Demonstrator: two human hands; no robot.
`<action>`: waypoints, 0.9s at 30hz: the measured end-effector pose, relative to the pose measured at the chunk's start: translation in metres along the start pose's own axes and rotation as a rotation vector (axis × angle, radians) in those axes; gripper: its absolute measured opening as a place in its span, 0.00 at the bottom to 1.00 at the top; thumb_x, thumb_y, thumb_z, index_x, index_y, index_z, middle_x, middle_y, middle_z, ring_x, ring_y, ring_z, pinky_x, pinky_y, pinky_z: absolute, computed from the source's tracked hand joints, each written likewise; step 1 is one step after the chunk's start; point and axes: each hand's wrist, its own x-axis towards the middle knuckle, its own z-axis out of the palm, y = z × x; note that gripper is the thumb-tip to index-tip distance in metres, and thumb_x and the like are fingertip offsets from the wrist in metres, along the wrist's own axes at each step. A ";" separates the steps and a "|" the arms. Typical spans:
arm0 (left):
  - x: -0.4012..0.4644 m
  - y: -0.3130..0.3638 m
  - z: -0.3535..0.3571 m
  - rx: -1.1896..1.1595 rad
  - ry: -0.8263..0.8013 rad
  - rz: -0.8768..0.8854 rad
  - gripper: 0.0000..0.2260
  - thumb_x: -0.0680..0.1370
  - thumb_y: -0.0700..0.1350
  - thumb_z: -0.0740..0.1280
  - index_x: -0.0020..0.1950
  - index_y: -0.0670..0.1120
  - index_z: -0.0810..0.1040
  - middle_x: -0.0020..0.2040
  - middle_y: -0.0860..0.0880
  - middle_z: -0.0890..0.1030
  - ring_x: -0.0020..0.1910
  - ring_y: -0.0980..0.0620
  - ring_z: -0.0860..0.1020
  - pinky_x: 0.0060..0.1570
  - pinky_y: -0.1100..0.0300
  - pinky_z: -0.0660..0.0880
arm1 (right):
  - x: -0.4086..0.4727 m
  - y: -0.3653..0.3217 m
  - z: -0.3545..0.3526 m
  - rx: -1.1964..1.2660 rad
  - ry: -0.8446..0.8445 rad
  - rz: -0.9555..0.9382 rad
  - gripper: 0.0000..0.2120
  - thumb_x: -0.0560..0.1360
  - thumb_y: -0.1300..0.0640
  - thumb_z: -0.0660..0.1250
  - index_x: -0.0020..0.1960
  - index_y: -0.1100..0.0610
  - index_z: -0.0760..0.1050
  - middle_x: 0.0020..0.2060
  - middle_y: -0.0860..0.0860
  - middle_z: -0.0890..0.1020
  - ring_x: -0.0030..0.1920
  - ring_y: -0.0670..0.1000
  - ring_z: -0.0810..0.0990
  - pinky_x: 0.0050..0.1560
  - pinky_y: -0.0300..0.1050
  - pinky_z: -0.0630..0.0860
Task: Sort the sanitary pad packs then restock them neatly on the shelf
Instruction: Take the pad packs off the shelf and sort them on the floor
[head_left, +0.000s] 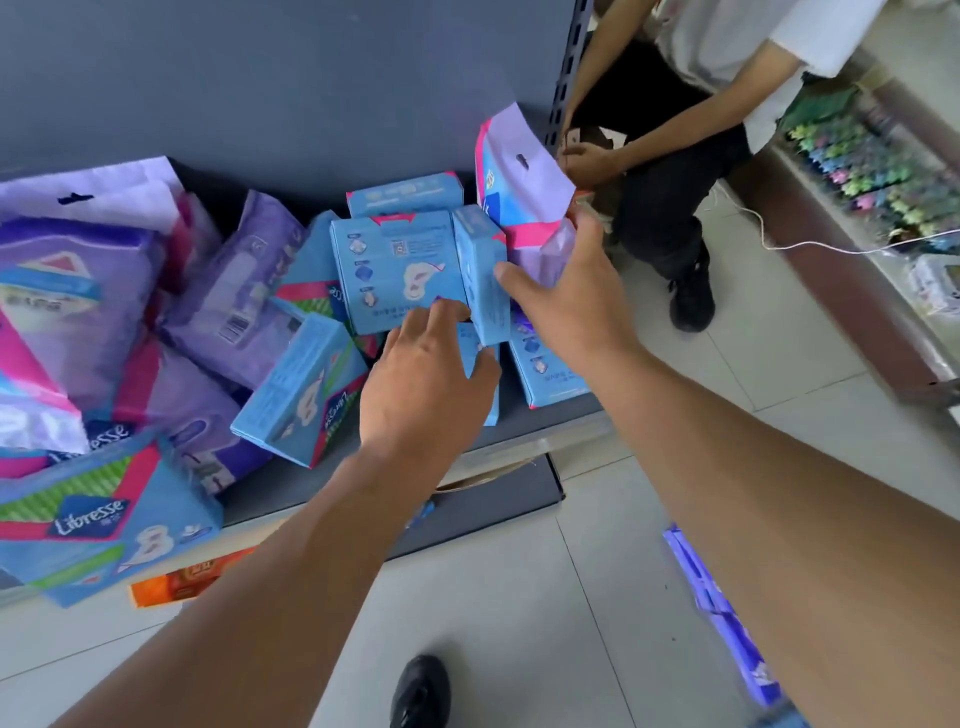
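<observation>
Several light blue pad boxes lie jumbled on the dark shelf. One blue box stands upright beside a flat blue box. My left hand reaches over the boxes, its fingertips touching the flat box's lower edge and its thumb resting on a small blue box. My right hand is spread wide, thumb against the upright box, fingers on a lavender and pink pad bag. Purple pad packs and a blue Libresse pack lie on the left.
Another person crouches at the right end of the shelf, hands near the slotted upright. A purple pack lies on the tiled floor. An orange pack shows below the shelf. A display counter stands at right.
</observation>
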 end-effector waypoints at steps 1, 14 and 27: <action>0.002 0.000 -0.001 -0.003 -0.001 0.002 0.18 0.78 0.53 0.63 0.67 0.51 0.69 0.64 0.51 0.74 0.62 0.47 0.73 0.55 0.50 0.73 | 0.005 -0.003 0.002 -0.026 -0.005 0.016 0.30 0.72 0.48 0.72 0.68 0.55 0.63 0.55 0.46 0.76 0.54 0.51 0.76 0.45 0.41 0.68; 0.000 0.002 0.006 -0.101 0.069 0.071 0.20 0.78 0.51 0.66 0.68 0.51 0.68 0.65 0.51 0.70 0.65 0.49 0.70 0.56 0.53 0.71 | 0.001 0.002 -0.033 0.074 0.340 -0.009 0.14 0.78 0.56 0.66 0.61 0.59 0.70 0.50 0.45 0.81 0.48 0.46 0.80 0.51 0.43 0.78; -0.033 0.146 0.043 -0.783 -0.713 0.118 0.28 0.68 0.55 0.75 0.65 0.54 0.71 0.57 0.54 0.82 0.55 0.56 0.82 0.58 0.52 0.78 | -0.147 0.094 -0.199 1.004 0.416 0.506 0.21 0.70 0.58 0.63 0.62 0.61 0.71 0.55 0.58 0.81 0.53 0.60 0.82 0.54 0.59 0.78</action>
